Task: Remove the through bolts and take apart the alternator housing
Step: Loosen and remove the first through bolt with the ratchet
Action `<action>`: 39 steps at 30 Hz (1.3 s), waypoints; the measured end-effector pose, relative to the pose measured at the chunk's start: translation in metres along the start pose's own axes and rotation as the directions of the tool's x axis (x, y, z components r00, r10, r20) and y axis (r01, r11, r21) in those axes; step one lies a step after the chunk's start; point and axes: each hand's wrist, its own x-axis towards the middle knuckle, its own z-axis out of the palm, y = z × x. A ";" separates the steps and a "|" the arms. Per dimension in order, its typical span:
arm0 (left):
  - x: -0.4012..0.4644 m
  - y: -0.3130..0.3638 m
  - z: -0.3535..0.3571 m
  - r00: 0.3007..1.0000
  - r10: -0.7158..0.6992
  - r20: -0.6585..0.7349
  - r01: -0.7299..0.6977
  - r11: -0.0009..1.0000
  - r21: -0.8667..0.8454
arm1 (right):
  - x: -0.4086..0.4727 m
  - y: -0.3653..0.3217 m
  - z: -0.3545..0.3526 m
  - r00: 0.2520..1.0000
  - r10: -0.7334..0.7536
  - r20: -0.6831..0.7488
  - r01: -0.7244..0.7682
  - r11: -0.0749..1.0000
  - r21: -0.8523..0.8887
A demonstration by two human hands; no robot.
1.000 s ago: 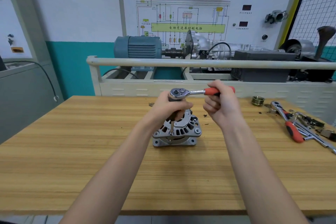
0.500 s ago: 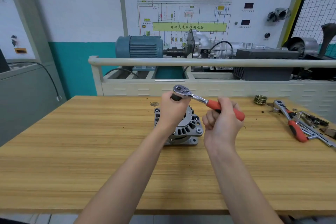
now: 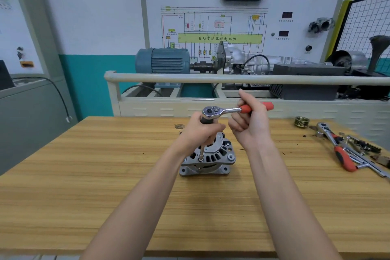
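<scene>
Dead center on the wooden workbench (image 3: 84,186) sits the alternator (image 3: 207,159), resting flat with its vented silver housing facing up, roughly in the middle of the frame. A ratchet (image 3: 213,111) with an orange handle stands over it on a long extension bar (image 3: 202,152) that runs straight down to the near-left edge of the housing, where the socket end sits on what looks like one of the through bolts; the bolt head itself is too small to make out.

Left hand (image 3: 200,131) is wrapped around the upper part of the extension, just under the ratchet head, fingers curled tight around it. Right hand (image 3: 251,124) has the orange grip, thumb and fingers curled loosely round it, with the handle pointing off toward the right side of the frame and its orange tip poking out past the hand. Both forearms come up from the bottom edge.

Over at the right edge of the bench there's a second ratchet (image 3: 337,150) with a red handle lying among a scatter of other tools and small parts, well apart from the alternator. A small brass-colored pulley (image 3: 301,121) sits just behind that pile, toward the back edge of the bench.

Behind the bench, upper half of the frame, is a training rig with a blue electric motor (image 3: 162,63) and a wiring diagram board (image 3: 219,27).
</scene>
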 end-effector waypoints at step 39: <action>-0.004 0.009 -0.013 0.985 -0.001 0.174 -0.008 0.999 0.050 | 0.000 -0.009 0.007 0.994 -0.004 -0.112 -0.027 0.961 -0.274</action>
